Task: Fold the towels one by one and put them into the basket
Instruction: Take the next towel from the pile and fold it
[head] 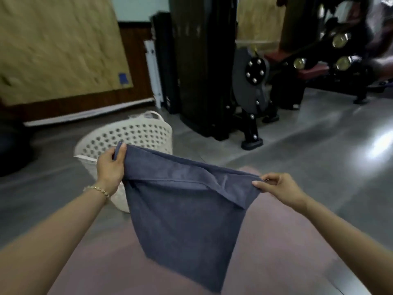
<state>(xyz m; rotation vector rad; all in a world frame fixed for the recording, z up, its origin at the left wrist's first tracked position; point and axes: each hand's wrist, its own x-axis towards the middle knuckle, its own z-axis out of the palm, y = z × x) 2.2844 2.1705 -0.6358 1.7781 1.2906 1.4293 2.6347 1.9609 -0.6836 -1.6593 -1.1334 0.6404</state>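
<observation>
A dark blue-grey towel (182,216) hangs in the air between my two hands, its top edge stretched and its lower part drooping to a point. My left hand (111,167) grips the upper left corner. My right hand (278,188) pinches the upper right corner. Behind my left hand, a white perforated basket (136,135) with handles stands on the floor; the towel and my wrist partly hide it.
A pink mat (265,241) lies under the towel on the grey floor (319,150). Black gym machines (212,64) stand behind the basket and to the right. A wooden wall panel (59,50) fills the left background.
</observation>
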